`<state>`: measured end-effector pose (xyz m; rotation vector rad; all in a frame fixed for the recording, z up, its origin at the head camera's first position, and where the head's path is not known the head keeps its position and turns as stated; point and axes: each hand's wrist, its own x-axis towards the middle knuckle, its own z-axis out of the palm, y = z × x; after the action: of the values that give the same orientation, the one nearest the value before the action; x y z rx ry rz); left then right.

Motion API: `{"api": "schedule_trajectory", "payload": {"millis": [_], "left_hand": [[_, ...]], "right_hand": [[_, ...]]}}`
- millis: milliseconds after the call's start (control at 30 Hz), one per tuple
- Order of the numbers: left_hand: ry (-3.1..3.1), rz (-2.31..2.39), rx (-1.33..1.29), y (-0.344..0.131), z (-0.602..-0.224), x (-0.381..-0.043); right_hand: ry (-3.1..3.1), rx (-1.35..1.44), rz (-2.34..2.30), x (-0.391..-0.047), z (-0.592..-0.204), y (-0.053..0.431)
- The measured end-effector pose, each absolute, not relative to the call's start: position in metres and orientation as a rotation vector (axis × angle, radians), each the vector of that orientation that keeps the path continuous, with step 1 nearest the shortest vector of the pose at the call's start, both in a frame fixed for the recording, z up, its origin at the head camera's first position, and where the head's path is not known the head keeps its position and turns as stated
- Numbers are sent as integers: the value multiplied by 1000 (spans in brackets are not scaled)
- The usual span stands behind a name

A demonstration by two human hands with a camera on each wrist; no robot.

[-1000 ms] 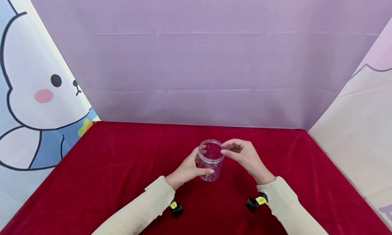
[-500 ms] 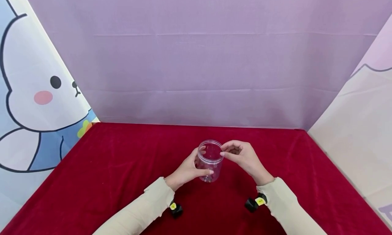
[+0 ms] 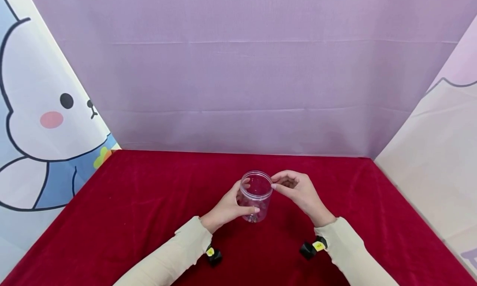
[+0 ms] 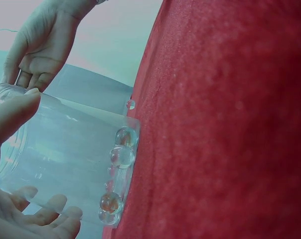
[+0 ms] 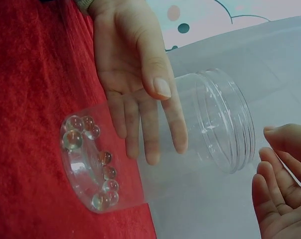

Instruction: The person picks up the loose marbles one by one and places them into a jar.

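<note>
My left hand (image 3: 227,207) grips a clear plastic jar (image 3: 257,203), thumb across the near side and fingers round the far side. The jar is lidless, its threaded rim (image 5: 230,124) facing up. Several clear glass marbles (image 5: 73,139) lie at its bottom, also visible through the wall in the left wrist view. Just right of the rim is my right hand (image 3: 298,190), fingers bent. In the right wrist view its thumb (image 5: 285,137) and fingertips stand apart, with no object visible between them. Another clear ball (image 4: 130,104) shows just outside the jar's base in the left wrist view.
A red velvet cloth (image 3: 149,219) covers the table. Behind it hangs a lilac curtain (image 3: 238,78), with a cartoon-printed panel (image 3: 52,141) on the left and a pale panel (image 3: 439,153) on the right. Each wrist carries a small black camera (image 3: 308,250).
My right hand's fingertips shift slightly right, from overlapping the jar's rim to just outside it. A tiny dark spot at those fingertips a second ago no longer shows. The left hand keeps its grip.
</note>
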<state>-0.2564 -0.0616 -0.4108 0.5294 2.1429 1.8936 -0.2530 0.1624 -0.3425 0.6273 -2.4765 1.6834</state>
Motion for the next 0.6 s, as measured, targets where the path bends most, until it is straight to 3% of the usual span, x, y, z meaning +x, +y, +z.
{"api": "schedule_trajectory", "payload": {"millis": [600], "left_hand": [[2145,1891,540,-62,-410,-256]], "right_hand": [[-2582,528,1591,-252,-352,186]]}}
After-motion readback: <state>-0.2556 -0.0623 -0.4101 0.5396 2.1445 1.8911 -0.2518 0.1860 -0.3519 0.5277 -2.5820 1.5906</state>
